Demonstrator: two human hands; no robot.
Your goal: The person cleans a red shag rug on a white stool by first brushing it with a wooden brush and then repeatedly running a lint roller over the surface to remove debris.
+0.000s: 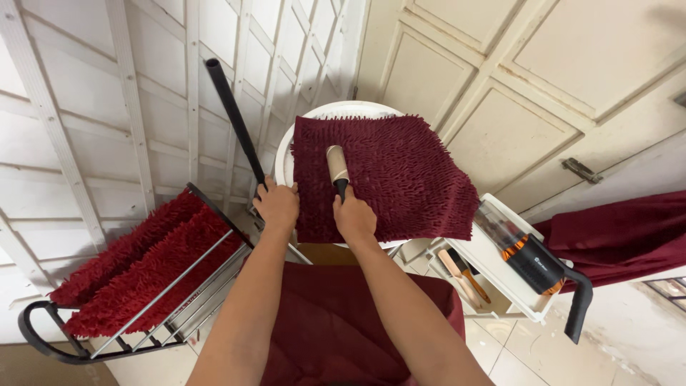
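Note:
A dark red shaggy mat (400,171) lies spread over a round white table (343,109). My right hand (354,218) grips the black handle of a lint roller (336,166), whose tan roll rests on the mat's left part. My left hand (276,205) presses flat on the mat's left edge, fingers apart, holding the mat down at the table's rim.
A metal rack (182,293) at the left carries another red shaggy mat (136,264). A black pole (234,118) leans against the white lattice wall. At the right, a handheld vacuum (532,261) lies on a white stool, with dark red cloth (622,232) behind it and over my lap.

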